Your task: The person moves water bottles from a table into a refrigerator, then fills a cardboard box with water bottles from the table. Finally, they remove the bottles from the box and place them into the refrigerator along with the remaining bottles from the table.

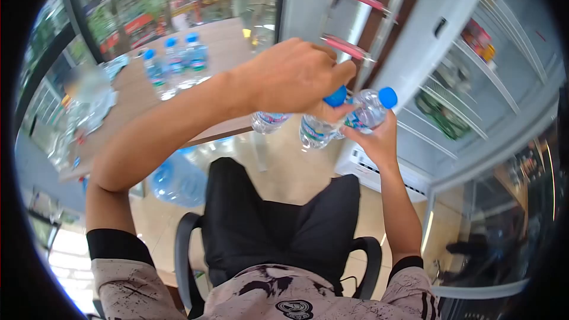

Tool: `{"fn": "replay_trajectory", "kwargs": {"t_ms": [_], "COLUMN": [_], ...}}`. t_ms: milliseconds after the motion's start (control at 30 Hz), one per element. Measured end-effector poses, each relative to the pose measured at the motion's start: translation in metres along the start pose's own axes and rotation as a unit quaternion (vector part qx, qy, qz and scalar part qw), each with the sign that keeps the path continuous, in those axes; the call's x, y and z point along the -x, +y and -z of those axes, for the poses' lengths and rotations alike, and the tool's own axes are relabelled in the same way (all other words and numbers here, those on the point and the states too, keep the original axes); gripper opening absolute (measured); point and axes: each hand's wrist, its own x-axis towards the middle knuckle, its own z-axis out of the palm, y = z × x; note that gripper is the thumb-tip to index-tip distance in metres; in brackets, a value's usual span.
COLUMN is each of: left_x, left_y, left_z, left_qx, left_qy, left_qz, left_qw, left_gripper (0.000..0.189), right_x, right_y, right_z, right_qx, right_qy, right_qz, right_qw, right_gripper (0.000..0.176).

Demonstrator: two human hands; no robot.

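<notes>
My left hand (296,77) reaches across to the right, its fingers closed around the neck of a clear water bottle (316,132) just below its blue cap. A second clear water bottle (271,121) shows under the same hand, its top hidden by the palm. Close beside it, my right hand (379,139) is wrapped around another water bottle (368,109), which tilts with its blue cap toward the upper right. The bottles of both hands nearly meet in front of my knees.
Several blue-capped bottles (172,62) stand on the wooden table (225,38) at left, with crumpled plastic wrap (98,104) beside them. A large blue water jug (178,181) is below the table. At right, a fridge (456,83) stands open, with wire shelves. A ladder (361,0) leans behind.
</notes>
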Motion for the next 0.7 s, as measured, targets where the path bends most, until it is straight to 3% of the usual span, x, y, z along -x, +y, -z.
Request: {"fn": "replay_trajectory", "kwargs": {"t_ms": [100, 167, 367, 433, 700], "left_x": [0.057, 0.098, 0.185, 0.210, 0.244], "left_y": [-0.017, -0.030, -0.059, -0.073, -0.096], "left_z": [0.046, 0.065, 0.081, 0.072, 0.045], "left_qx": [-0.054, -0.103, -0.132, -0.145, -0.158], "left_qy": [-0.040, -0.044, -0.031, 0.006, -0.029], "left_qz": [0.087, 0.158, 0.321, 0.314, 0.355], "left_qw": [0.994, 0.981, 0.937, 0.938, 0.921], "left_gripper": [0.037, 0.038, 0.041, 0.043, 0.047], "right_x": [-0.030, -0.043, -0.071, -0.072, -0.077], "right_y": [0.003, 0.004, 0.050, 0.052, 0.068], "right_z": [-0.077, -0.131, -0.233, -0.246, -0.278], "right_qx": [-0.020, -0.078, -0.041, -0.004, 0.037], "right_qy": [-0.078, -0.120, -0.160, -0.176, -0.158], "right_qz": [0.028, -0.001, 0.029, 0.039, 0.020], "right_qw": [0.996, 0.990, 0.986, 0.984, 0.987], "right_gripper": [0.057, 0.055, 0.046, 0.044, 0.052]}}
